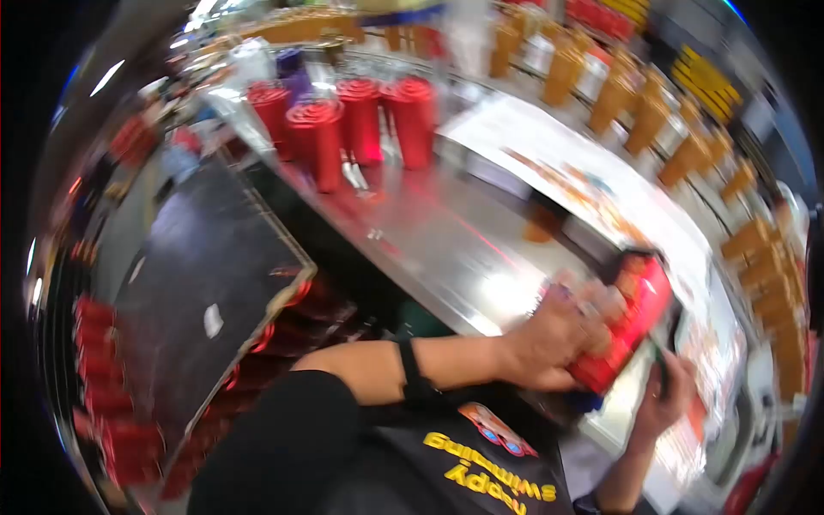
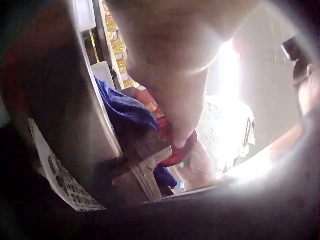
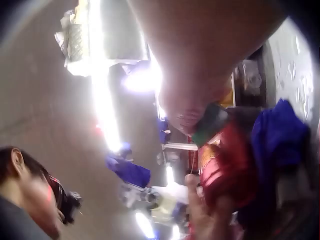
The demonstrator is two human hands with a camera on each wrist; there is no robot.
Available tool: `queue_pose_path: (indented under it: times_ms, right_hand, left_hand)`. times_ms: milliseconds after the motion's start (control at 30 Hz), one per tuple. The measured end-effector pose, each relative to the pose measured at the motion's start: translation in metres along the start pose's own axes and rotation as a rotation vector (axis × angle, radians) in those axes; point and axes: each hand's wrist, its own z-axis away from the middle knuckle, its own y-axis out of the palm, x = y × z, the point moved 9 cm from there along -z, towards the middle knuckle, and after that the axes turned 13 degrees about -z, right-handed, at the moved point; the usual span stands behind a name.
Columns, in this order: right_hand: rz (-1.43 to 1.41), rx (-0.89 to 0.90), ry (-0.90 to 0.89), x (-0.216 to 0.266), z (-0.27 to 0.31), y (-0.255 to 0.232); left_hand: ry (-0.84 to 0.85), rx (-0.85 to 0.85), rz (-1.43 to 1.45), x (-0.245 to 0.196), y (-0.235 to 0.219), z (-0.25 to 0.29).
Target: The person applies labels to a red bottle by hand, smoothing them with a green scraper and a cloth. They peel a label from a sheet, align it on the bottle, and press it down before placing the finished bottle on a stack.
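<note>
One metal counter (image 1: 429, 215) runs across the head view, with a white printed sheet (image 1: 532, 129) along its far side. Four red cylindrical packages (image 1: 316, 142) stand upright at its left end. Near its right end, a similar red package (image 1: 631, 322) is tilted, its upper end leaning right. The left hand (image 1: 558, 335) grasps it from the left side, fingers curled round it; in the right wrist view, fingers lie by its rounded end. Its wrap is glossy, with orange-gold print and a dark upper end. A blue cloth (image 3: 282, 132) is just beside it. Close to the package's right side, the right hand (image 1: 665, 399) grips a small green object (image 3: 212, 125), too blurred to identify.
</note>
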Motion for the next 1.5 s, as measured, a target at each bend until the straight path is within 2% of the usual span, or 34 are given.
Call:
queue_pose_path:
  times_ms: [33,67,100,167,233,300,367,433,467,533,600,633,700,733,767,833,867,933,967,1100,1133,1167,1233,1333,1467,1500]
  right_hand:
    - [-0.025,0.113,-0.056,0.020,0.009,0.006]
    - [-0.132,0.248,-0.088,0.040,0.006,0.015]
    - [-0.253,0.379,-0.115,0.052,0.003,0.021]
    - [-0.445,0.351,0.041,0.030,-0.002,0.012]
    - [-0.126,0.090,-0.012,0.022,-0.005,0.003]
    - [-0.214,0.287,-0.123,0.042,0.003,0.015]
    - [-0.535,0.492,0.004,0.047,0.002,0.017]
    - [-0.315,0.210,0.072,0.025,-0.006,0.002]
    - [-0.155,0.107,-0.003,0.019,-0.008,-0.001]
    - [-0.340,0.315,-0.034,0.037,-0.003,0.013]
    - [-0.549,0.502,-0.010,0.049,-0.001,0.020]
    - [-0.473,0.388,0.042,0.039,-0.005,0.013]
    - [-0.312,0.159,0.143,0.017,-0.004,-0.002]
    - [-0.141,0.110,-0.033,0.021,-0.005,-0.004]
    - [-0.108,0.141,-0.056,0.025,0.000,0.000]
    - [-0.230,0.308,-0.135,0.044,0.000,0.013]
    - [-0.409,0.383,-0.061,0.043,-0.001,0.017]
    - [-0.328,0.258,-0.003,0.034,-0.007,0.009]
    - [-0.285,0.193,0.026,0.030,-0.009,0.004]
    - [-0.433,0.309,0.056,0.033,-0.008,0.010]
    - [-0.424,0.290,0.167,0.029,-0.009,0.006]
    - [-0.390,0.243,0.168,0.023,-0.011,0.002]
    - [-0.514,0.159,0.309,-0.005,-0.004,0.000]
    - [-0.625,0.110,0.550,-0.024,0.003,-0.001]
    - [-0.703,0.142,0.738,-0.042,-0.003,0.003]
    - [-0.674,0.194,0.727,-0.042,-0.010,0.004]
  left_hand:
    - [-0.051,0.024,0.044,0.005,0.002,0.002]
    - [-0.102,0.150,0.045,0.010,0.012,0.004]
    - [-0.068,0.059,-0.040,0.010,0.013,0.010]
    - [-0.092,0.042,0.034,0.012,0.014,0.008]
    - [-0.073,0.045,0.043,0.007,0.003,0.004]
    - [-0.032,0.031,0.004,0.002,-0.005,-0.001]
    - [-0.029,0.010,0.001,0.000,-0.005,-0.002]
    - [-0.036,-0.010,0.035,0.000,-0.004,-0.002]
    - [-0.057,0.001,0.042,0.001,-0.001,0.000]
    - [-0.098,0.010,0.045,0.008,0.006,0.004]
    - [-0.118,0.107,0.012,0.012,0.013,0.006]
    - [-0.125,0.155,0.000,0.013,0.016,0.007]
    - [-0.086,0.120,-0.054,0.005,0.005,0.002]
    - [-0.065,0.098,-0.082,0.002,0.000,-0.001]
    - [-0.074,0.091,-0.073,0.003,-0.002,-0.001]
    - [-0.095,0.082,-0.052,0.007,-0.004,-0.001]
    - [-0.133,0.106,-0.005,0.012,0.003,0.002]
    - [-0.207,0.148,0.088,0.021,0.019,0.007]
    - [-0.175,0.157,0.018,0.020,0.018,0.009]
    - [-0.071,0.140,-0.168,0.005,-0.009,-0.008]
    - [-0.053,0.125,-0.191,0.003,-0.013,-0.010]
    - [-0.090,0.117,-0.107,0.006,-0.008,-0.007]
    - [-0.154,0.100,0.056,0.013,0.006,-0.003]
    - [-0.180,0.106,0.129,0.014,0.012,0.000]
    - [-0.069,0.180,-0.025,0.006,0.004,-0.006]
    - [-0.066,0.184,-0.019,0.005,0.003,-0.007]
